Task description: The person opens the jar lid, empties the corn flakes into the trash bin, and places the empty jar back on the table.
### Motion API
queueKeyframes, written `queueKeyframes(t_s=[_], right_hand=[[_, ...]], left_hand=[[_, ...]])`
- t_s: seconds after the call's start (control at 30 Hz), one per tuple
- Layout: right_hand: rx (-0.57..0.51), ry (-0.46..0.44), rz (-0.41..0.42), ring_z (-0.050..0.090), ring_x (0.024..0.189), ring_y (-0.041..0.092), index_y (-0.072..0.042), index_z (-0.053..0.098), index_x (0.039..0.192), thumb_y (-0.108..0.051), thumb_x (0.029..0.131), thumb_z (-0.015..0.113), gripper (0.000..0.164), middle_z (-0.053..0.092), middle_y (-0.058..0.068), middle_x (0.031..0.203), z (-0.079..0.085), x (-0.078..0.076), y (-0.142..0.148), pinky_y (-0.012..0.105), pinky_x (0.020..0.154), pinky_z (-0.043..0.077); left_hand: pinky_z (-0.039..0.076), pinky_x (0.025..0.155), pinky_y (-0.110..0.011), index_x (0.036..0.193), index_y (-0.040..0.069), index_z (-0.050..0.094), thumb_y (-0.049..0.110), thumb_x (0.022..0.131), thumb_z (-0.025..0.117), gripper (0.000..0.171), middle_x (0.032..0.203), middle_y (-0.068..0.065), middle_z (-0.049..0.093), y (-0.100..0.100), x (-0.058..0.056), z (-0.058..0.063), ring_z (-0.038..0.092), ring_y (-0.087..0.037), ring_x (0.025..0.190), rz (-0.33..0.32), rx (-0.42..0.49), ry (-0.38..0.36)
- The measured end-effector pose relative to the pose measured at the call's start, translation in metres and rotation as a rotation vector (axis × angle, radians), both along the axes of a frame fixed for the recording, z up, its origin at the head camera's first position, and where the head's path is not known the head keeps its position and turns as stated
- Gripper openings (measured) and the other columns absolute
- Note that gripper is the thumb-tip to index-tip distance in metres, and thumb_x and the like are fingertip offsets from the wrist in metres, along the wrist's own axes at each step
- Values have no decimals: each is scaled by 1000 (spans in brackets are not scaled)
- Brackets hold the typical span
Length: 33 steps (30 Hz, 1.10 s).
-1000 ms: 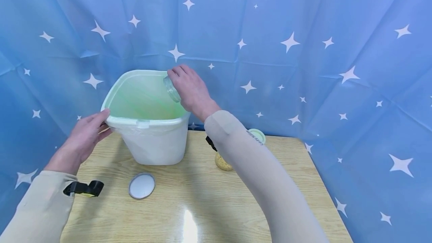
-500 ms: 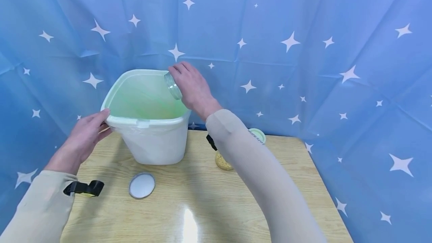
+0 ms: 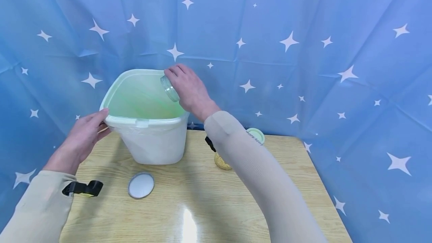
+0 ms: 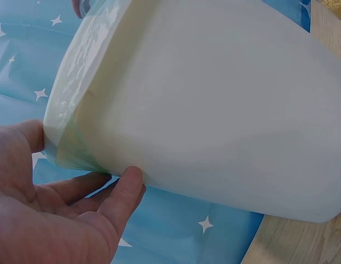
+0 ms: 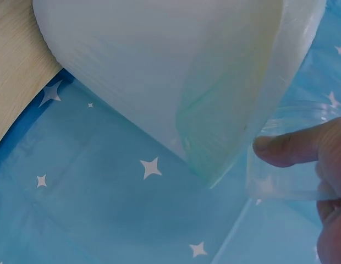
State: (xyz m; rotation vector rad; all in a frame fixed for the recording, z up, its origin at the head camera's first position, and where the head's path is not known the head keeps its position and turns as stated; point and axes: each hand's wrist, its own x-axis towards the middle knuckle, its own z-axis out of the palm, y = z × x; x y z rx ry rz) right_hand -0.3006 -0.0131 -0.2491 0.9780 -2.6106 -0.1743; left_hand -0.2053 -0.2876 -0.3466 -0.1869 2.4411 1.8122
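A white trash bin [image 3: 153, 141] lined with a pale green bag [image 3: 138, 96] stands on the table, its mouth facing up and toward me. My left hand [image 3: 82, 134] grips the bin's left rim, thumb on top and fingers underneath, as the left wrist view also shows. A clear jar [image 3: 170, 88] is in my right hand [image 3: 191, 89], tipped sideways over the bin's right rim, its opening toward the inside. In the right wrist view my thumb [image 5: 286, 147] presses against the see-through jar [image 5: 280, 179]. The bin's bottom is hidden.
A round white lid [image 3: 141, 185] with a grey edge lies on the table [image 3: 162, 213] in front of the bin. Partly behind my right forearm are a round yellowish thing [image 3: 221, 161] and a pale green lid with lettering [image 3: 256, 135]. A blue star-patterned cloth [image 3: 303, 48] hangs behind.
My right hand lifts slightly with the jar, then dips back down and left, as if in a small shake. The left hand and the bin keep their places.
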Motion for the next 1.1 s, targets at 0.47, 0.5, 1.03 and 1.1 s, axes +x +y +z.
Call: queueKeyframes(t_s=[0.47, 0.5, 1.03, 1.1], right_hand=[[-181, -161, -102, 28, 145, 20, -15, 32, 152, 10, 80, 62, 82, 37, 1, 154, 9, -4, 20, 27, 123, 25], [-190, -164, -104, 28, 145, 20, -15, 32, 152, 9, 80, 62, 82, 37, 1, 155, 9, -4, 22, 27, 123, 25], [40, 48, 57, 34, 142, 23, -10, 38, 148, 12, 83, 60, 72, 43, 6, 150, 5, -5, 11, 31, 124, 24], [86, 59, 57, 34, 142, 23, -10, 38, 148, 11, 85, 58, 69, 44, 5, 149, 5, -5, 7, 31, 124, 23]], left_hand=[[44, 110, -26, 153, 2, 25, 62, 97, 32, 82, 118, 21, 44, 0, 0, 0, 45, -2, 123, -5, 5, 5], [44, 110, -26, 153, 2, 25, 62, 97, 32, 82, 118, 21, 44, -1, 0, 0, 45, -1, 122, -5, 4, 7], [41, 113, -30, 154, 4, 24, 62, 97, 31, 81, 124, 18, 42, 1, 1, 0, 36, -23, 141, 0, -7, 9], [42, 112, -29, 153, 3, 24, 62, 97, 31, 82, 122, 20, 42, 0, 1, 0, 40, -18, 138, 1, -5, 9]])
